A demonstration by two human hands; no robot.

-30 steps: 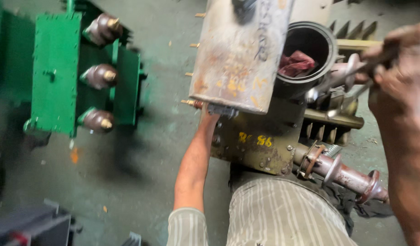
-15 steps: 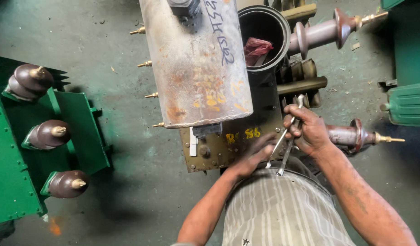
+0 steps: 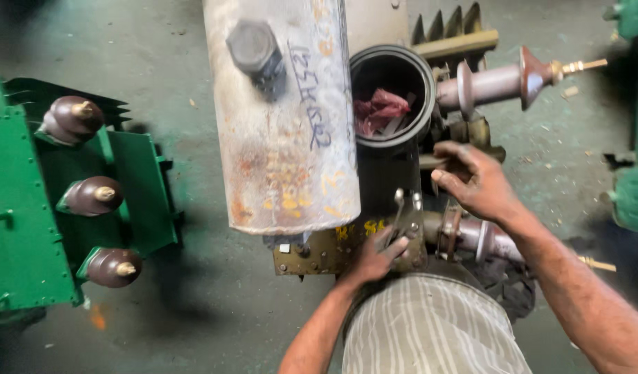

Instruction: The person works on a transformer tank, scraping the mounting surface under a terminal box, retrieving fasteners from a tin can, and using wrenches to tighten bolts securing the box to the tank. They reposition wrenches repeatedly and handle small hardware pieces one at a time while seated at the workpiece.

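We look down on an old grey transformer (image 3: 374,180) on the green-grey floor (image 3: 194,305). Our left hand (image 3: 374,257) is closed on the handles of two spanners (image 3: 402,211), thumb over them; they stick up against the dark tank wall just below the round open pot (image 3: 391,93). Our right hand (image 3: 474,181) is apart from the left, up and to the right, fingers curled in near a brass fitting (image 3: 474,131) beside the tank; it looks empty, but the palm faces away, so we cannot tell if it grips anything.

Around: a big rusty grey cylinder (image 3: 284,118) with a hex bolt cap (image 3: 253,48) lies across the top and hides most of the tank's left side. A red rag (image 3: 381,111) sits inside the pot. One brown ribbed bushing (image 3: 499,83) points right above the right hand, another (image 3: 478,239) lies below it, partly behind the forearm. Fins (image 3: 450,31) at the top. A green transformer (image 3: 28,208) with three brown insulators (image 3: 97,197) stands well apart at the left. Our striped shirt (image 3: 429,325) blocks the lower tank.
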